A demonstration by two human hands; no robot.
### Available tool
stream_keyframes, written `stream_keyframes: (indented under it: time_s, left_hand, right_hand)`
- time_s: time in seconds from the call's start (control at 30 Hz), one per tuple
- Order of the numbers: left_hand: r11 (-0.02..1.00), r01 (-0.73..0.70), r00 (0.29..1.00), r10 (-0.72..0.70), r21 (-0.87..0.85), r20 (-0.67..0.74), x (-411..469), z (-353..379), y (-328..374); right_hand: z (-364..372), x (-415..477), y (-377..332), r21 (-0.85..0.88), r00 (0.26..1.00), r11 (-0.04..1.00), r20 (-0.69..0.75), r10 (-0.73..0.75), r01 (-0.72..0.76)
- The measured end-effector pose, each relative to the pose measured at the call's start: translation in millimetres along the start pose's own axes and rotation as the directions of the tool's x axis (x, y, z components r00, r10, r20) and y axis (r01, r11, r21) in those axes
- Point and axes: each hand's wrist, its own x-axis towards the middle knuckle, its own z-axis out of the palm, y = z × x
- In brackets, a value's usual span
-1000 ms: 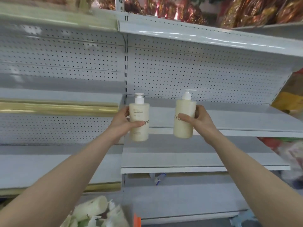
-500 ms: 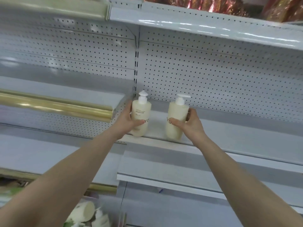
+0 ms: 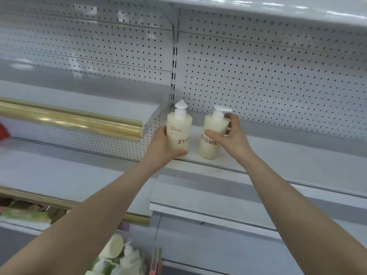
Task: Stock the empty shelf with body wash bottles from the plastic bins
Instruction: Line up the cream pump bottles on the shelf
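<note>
Reaching up from below, a person's two bare forearms frame a supermarket shelving bay. Nearest the camera, at the bottom edge, a plastic bin [image 3: 156, 262] holds more cream-coloured pump bottles [image 3: 127, 259], jumbled and blurred. Above the bin a white lower shelf [image 3: 208, 195] juts forward.

Beyond it, the left hand [image 3: 160, 145] grips the left body wash bottle [image 3: 179, 130] low on its body. The thumb wraps across the front beneath brown lettering that reads "ZYO", and the fingers are hidden behind. That bottle is upright at the front left corner of the middle shelf [image 3: 288, 155]. Whether its base rests on the shelf cannot be told, as the thumb covers it.

Just beside it, across a narrow gap, the right body wash bottle [image 3: 209, 141] stands upright on the same shelf, marked "ZYOME". The right hand [image 3: 234, 137] holds it from the side, thumb pressed on the front and fingers [image 3: 233, 118] curled round the back near the white pump head.

To the left, a neighbouring shelf carries a gold rail [image 3: 69, 120] along its front edge. Behind both bottles rises a white pegboard back panel [image 3: 268, 76], split by a slotted upright [image 3: 175, 56], and a glossy upper shelf [image 3: 258, 8] caps the bay.
</note>
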Motion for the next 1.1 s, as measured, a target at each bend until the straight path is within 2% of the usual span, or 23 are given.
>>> stream_keyframes:
  time_s: [0.17,0.43,0.67,0.87,1.1]
  left_hand:
    - [0.997,0.063,0.996,-0.061,0.033,-0.069,3.9,2.6,-9.5]
    - [0.997,0.051,0.998,-0.049,0.066,-0.035,9.9,-6.4,-19.1]
    - [0.997,0.046,0.997,-0.042,0.06,-0.066,13.6,-3.6,-21.3]
    - [0.997,0.04,0.997,-0.035,0.065,-0.072,18.1,-2.8,-26.9]
    - [0.995,0.067,0.995,-0.061,0.071,-0.084,26.5,-1.0,-29.8]
  right_hand:
    - [4.0,15.3,-5.8,-0.1,0.998,0.993,-0.003,-0.056,0.056]
    - [37.5,57.0,-5.6,-0.099,0.995,0.99,0.026,-0.099,0.101]
    - [64.4,92.5,-8.2,-0.091,0.988,0.986,0.072,-0.134,0.14]
    - [79.9,117.2,-5.9,-0.096,0.967,0.976,0.182,-0.176,0.196]
    - [77.4,127.1,1.4,-0.111,0.95,0.965,0.232,-0.209,0.24]
